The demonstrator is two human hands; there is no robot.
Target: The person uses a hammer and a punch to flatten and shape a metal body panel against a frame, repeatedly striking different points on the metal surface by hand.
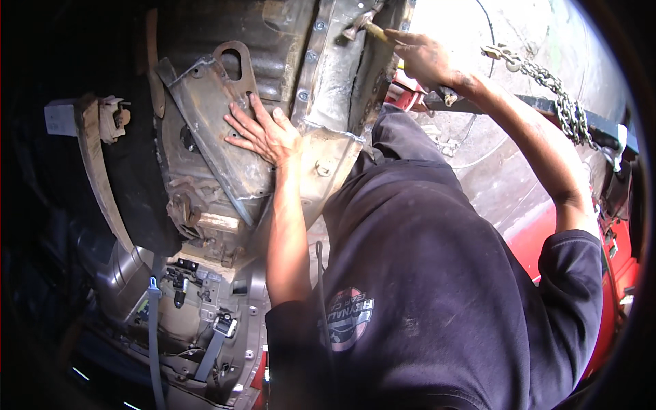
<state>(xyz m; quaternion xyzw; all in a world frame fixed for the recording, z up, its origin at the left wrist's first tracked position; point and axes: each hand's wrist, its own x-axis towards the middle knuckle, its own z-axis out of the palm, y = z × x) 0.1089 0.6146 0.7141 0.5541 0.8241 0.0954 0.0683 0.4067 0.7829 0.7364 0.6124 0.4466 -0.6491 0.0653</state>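
Observation:
My left hand (265, 134) lies with fingers spread on a worn, angled metal bracket (225, 147) that has a slotted tab at its far end. In my right hand (427, 63) is a hammer (378, 32) with a yellowish handle; the fingers are wrapped round it. Its head is close to a bare metal channel (342, 75) of the car body, right of a bolted flange (311, 55). I cannot tell whether the head touches the metal.
A chain (557, 96) hangs at the right over a dark beam. Red bodywork (529, 236) shows beyond my right side. Seat belt straps (154, 342) and exposed brackets sit inside the car at lower left. A curved trim strip (102, 178) stands at the left.

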